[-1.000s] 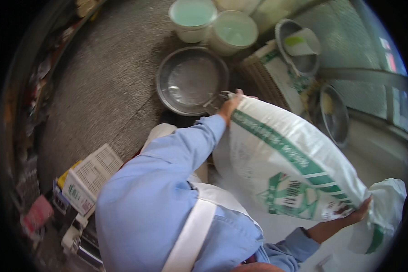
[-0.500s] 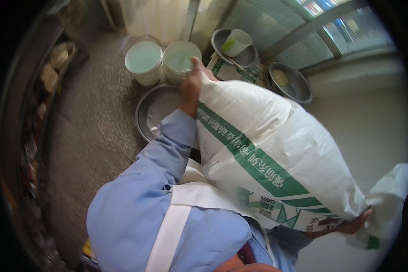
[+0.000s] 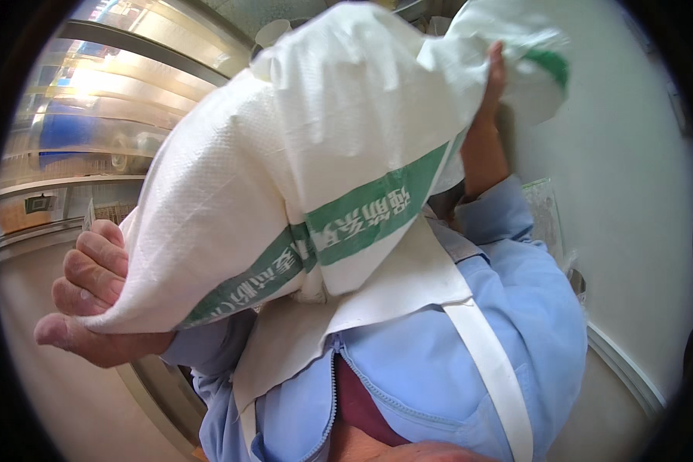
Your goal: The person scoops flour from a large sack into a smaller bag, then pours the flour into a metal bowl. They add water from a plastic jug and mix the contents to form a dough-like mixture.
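Note:
A large white woven sack (image 3: 362,85) with a printed green band lies across my front, bulging in the middle and creased. My left hand (image 3: 96,296) has its fingers curled over the sack's lower left corner, thumb below. At the upper right, my right hand (image 3: 487,142) grips the sack by its narrowed, gathered part, where a loose flap with a green patch hangs beyond the fingers. The sack hides part of both forearms and what lies behind it. What is inside cannot be seen. Under it, a white apron (image 3: 377,285) covers my blue jacket.
A framed see-through partition (image 3: 92,127) stands at the left, with blurred coloured things behind it. Past the sack's top edge shows a white cup (image 3: 272,32). A pale wall (image 3: 616,208) runs along the right, with a white trim strip (image 3: 627,366) low down.
My view has swung to the right, and the buckets and most of the basins are out of sight. The sack has turned, its gathered end now up at the right. Both hands still grip it.

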`<state>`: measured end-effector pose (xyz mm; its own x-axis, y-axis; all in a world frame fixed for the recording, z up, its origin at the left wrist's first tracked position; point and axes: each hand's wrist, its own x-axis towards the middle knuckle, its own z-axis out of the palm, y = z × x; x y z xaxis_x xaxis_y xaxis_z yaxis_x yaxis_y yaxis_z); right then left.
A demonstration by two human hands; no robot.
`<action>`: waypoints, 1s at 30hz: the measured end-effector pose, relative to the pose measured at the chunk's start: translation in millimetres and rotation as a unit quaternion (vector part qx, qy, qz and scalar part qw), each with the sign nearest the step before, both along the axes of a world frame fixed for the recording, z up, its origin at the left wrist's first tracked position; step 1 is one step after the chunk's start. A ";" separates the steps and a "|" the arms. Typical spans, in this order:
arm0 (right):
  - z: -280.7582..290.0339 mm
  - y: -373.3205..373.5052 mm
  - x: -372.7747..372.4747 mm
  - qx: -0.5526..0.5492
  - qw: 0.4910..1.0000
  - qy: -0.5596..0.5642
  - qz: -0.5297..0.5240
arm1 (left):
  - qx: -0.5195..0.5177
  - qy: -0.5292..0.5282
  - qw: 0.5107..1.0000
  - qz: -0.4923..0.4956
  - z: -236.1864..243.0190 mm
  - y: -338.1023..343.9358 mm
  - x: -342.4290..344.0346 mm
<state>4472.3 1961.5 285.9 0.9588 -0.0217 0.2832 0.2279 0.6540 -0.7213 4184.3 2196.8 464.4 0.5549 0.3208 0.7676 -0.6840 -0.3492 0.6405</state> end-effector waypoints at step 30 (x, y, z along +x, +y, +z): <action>-199.8 -10.8 -34.9 -0.744 0.664 0.080 0.016 | 0.179 0.243 0.952 -0.061 -22.9 -80.7 4.0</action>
